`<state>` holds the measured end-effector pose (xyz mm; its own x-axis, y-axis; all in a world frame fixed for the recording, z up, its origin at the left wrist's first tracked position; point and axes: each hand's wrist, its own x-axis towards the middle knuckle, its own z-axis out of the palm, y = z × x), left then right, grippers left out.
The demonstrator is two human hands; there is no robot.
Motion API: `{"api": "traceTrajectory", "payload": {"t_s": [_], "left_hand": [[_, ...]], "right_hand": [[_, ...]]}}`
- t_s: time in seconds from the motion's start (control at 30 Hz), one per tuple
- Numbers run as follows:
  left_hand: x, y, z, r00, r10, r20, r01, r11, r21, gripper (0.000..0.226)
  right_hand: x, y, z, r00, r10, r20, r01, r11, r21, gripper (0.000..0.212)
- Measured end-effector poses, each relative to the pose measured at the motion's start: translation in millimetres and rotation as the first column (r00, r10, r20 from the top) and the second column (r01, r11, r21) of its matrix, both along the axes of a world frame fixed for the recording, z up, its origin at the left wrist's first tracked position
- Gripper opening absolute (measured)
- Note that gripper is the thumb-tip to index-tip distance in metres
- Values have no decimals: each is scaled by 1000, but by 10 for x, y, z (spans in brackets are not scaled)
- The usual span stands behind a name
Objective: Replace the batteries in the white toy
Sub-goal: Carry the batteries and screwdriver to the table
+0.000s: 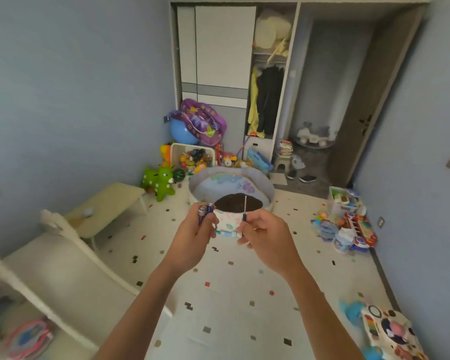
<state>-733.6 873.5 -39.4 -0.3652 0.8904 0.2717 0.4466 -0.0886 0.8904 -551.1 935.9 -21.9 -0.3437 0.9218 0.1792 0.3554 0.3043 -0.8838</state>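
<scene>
Flooring fills most of my feed: a white foam mat [231, 307] flecked with small coloured squares. At the far wall stands a tall white and grey wardrobe [224, 48], its right section open on dark and yellow clothes. A white barred cot frame [70, 237] runs down the left edge, with a low cream folding table [109, 203] just beyond it. Ahead of me sits a round grey fabric playpen [268, 190], and a green inflatable deer [160, 181] stands to its left.

I take the white panel toy with coloured dials and buttons [390, 331] for the one this job concerns. It lies flat on the mat at the lower right edge, well apart from both hands.

Both arms reach out in front of me at mid-frame. My left hand [192, 240] is curled round two purple-blue cylindrical batteries [205, 210], which lie side by side with their metal ends poking up past the fingers. My right hand [265, 237] pinches a small screwdriver with a black handle [245, 206] between thumb and fingertips, its thin metal shaft pointing straight up. The hands are near each other but apart.

Between them shows something white with a pastel print under a dark brown rounded shape; I cannot tell what it is.
</scene>
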Motion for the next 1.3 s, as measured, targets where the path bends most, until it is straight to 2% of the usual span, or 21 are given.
{"api": "traceTrajectory", "payload": {"t_s": [0.33,0.5,0.67,0.8,1.0,1.1,1.2,1.3], "left_hand": [[-1260,1764,39,977,200,67,-202,979,18,13],[-2183,2729,-120,958,269,103,-277,958,78,13],[-3312,3584,-128,934,326,147,-338,939,65,13],[-4132,4069,-138,890,419,181,-433,900,44,19],[-5381,4632,-299,800,573,178,-588,807,46,15],[-6008,4872,-344,733,657,180,-676,732,81,15],[-6547,5024,-328,637,751,172,-768,636,68,16],[-7031,5107,-321,542,825,159,-839,542,48,16]], "right_hand": [[-1492,2176,54,969,246,-16,-246,969,-27,1],[-2497,3241,-16,952,304,-23,-305,952,-29,3],[-3678,4299,-1,919,393,31,-394,919,7,3],[-4630,4962,-60,880,474,5,-474,880,-9,5],[-6237,5765,-268,765,644,-19,-644,765,-9,4],[-7100,6102,-339,690,723,-28,-723,690,20,13],[-7905,6351,-346,583,813,-10,-813,582,-18,6],[-8671,6468,-364,444,896,12,-895,444,-42,13]]}}
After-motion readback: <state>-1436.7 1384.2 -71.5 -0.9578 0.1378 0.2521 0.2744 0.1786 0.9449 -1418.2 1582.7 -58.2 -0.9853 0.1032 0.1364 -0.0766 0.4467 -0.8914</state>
